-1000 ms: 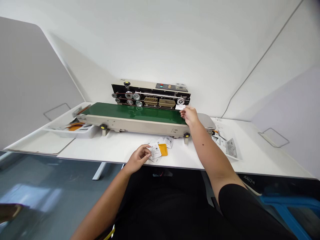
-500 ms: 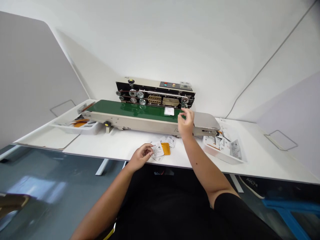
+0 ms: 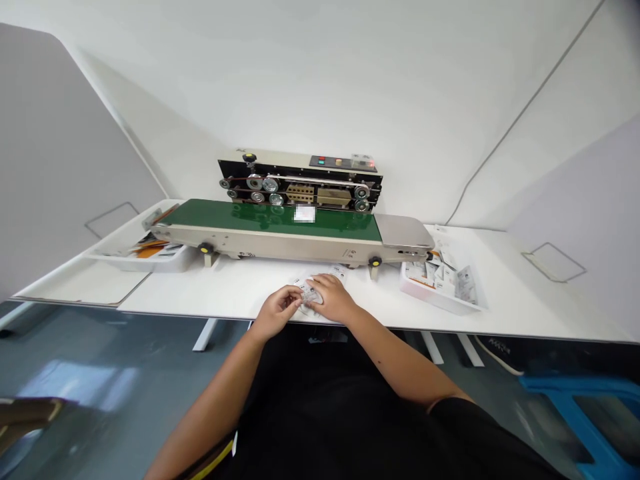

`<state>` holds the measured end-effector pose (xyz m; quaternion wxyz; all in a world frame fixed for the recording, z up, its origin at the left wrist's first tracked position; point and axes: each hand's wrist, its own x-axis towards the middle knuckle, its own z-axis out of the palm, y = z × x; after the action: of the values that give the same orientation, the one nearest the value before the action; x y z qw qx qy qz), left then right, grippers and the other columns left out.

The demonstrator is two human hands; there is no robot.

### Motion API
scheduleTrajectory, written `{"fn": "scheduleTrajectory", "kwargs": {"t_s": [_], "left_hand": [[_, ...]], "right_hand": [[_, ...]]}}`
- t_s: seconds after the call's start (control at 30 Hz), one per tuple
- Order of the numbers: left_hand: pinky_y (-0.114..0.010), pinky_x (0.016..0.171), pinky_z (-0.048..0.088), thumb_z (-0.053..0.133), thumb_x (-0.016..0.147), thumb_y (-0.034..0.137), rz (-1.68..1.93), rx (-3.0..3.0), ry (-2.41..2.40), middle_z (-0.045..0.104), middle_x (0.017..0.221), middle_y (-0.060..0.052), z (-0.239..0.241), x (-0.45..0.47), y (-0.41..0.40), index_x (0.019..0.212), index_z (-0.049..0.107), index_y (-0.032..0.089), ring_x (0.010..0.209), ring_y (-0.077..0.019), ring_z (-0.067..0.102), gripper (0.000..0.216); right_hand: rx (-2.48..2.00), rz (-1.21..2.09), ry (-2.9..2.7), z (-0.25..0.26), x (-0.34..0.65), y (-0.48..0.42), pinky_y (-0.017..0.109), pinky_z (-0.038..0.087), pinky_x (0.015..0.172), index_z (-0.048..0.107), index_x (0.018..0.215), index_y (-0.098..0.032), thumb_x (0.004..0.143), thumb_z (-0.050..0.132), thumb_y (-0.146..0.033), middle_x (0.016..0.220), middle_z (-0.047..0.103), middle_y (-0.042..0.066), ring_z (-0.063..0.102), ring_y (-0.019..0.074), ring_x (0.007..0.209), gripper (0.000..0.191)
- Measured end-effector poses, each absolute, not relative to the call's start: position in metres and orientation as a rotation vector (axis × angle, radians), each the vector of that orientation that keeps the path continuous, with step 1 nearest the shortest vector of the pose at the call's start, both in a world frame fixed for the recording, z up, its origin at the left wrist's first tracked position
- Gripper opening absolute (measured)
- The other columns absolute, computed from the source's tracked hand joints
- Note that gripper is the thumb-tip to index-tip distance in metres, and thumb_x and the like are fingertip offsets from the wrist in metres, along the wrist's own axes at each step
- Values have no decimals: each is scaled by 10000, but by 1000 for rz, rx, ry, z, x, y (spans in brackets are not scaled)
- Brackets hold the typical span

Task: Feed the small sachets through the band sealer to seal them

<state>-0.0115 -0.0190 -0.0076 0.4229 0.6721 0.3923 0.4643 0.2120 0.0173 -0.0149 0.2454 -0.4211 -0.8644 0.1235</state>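
A white table [image 3: 240, 287] stands against a pale wall [image 3: 300, 80], flanked by gray partitions [image 3: 45, 153] at left and right, above a blue-gray floor [image 3: 150, 380] where window light glares at left. At the far side of the table, a band sealer [image 3: 300, 162] with metal wheels rises behind a green conveyor belt [image 3: 225, 217]. A blue stool [image 3: 580, 407] and a dark shoe [image 3: 500, 350] appear at near right.

Between the belt and the table's near edge lies a small pile of flat white packets [image 3: 311, 293], partly hidden by the person's 2 bare hands. The left hand [image 3: 274, 313] is curled at the pile's left edge, thumb and fingers narrowly set; the right hand [image 3: 331, 300] arches over the pile from the right, its fingers bent. Whether either grips a packet cannot be told.

1 more white packet [image 3: 305, 213] rests on the belt near its middle, its face pixelated. White plastic trays sit at both ends: the left tray [image 3: 165, 265] with orange and white packets, the right tray [image 3: 440, 300] with mostly white ones.

Black print marks the packets, too small to read; dark characters on the conveyor's side are equally illegible. A red light glows on the control panel [image 3: 343, 162].
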Motion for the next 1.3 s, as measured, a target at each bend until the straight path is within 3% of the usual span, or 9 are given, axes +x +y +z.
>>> {"fn": "scheduleTrajectory", "kwargs": {"t_s": [0.2,0.3,0.37,0.5,0.67,0.9,1.03,1.2,1.3], "left_hand": [[-347,854,521,684,925,332,1323,1920,1130,631,1245,-128,-2,-8,-16,1141,682,212,1166,-274,600,247],[-366,880,521,711,895,305,1407,1967,1231,481,1479,-157,-3,-7,-14,1294,603,229,1357,-317,477,421],[-367,871,521,714,894,302,1396,1973,1251,465,1491,-158,-6,-6,-13,1384,538,241,1307,-303,512,525],[-363,886,526,677,937,336,1254,1960,1187,602,1317,-123,-12,-9,-13,1472,482,255,1147,-257,617,576],[-432,1107,464,680,945,435,1238,1837,1111,566,1462,-138,-14,-14,-17,1441,537,231,1378,-321,523,555],[-358,820,570,672,958,477,1171,1576,983,720,1030,-88,-12,-15,-20,1558,349,190,907,-235,705,739],[-358,837,559,689,938,487,1179,1617,983,708,1036,-83,-13,-15,-18,1311,551,187,958,-245,692,498],[-270,622,524,717,898,522,1171,1510,1010,682,854,-10,-13,-12,-20,1191,476,221,712,-175,658,484],[-243,570,521,730,865,556,1179,1445,1036,663,803,28,-12,-8,-22,1119,431,245,655,-150,634,501]], "right_hand": [[-1064,301,-2256,-13,210,19,627,225,1220,672,1364,-267,933,731,-325,1302,710,91,504,333,1337,439],[-955,286,-2174,-10,210,18,578,344,1172,641,1412,-276,954,674,-234,1165,734,86,550,306,1221,461],[-884,321,-2135,-9,210,17,524,448,1087,623,1434,-272,985,593,-199,1087,729,89,583,286,1130,456],[-770,466,-2108,-9,212,13,433,529,982,631,1415,-246,1044,489,-258,1133,716,110,641,245,1044,398],[-798,707,-2094,-5,214,10,384,509,1034,561,1490,-234,1039,506,-317,1311,696,114,660,235,1175,462],[-837,942,-1947,0,219,11,338,547,907,680,1373,-231,997,562,-356,1149,764,76,710,209,997,413],[-796,907,-1929,-1,219,12,337,533,899,754,1252,-258,990,574,-370,1129,766,71,701,206,978,337],[-934,917,-1786,-5,217,13,301,517,719,782,1131,-241,910,680,-406,763,677,4,604,162,681,294],[-951,943,-1703,-8,216,14,291,513,700,774,1068,-228,877,711,-418,734,632,-10,586,154,668,277]]}}
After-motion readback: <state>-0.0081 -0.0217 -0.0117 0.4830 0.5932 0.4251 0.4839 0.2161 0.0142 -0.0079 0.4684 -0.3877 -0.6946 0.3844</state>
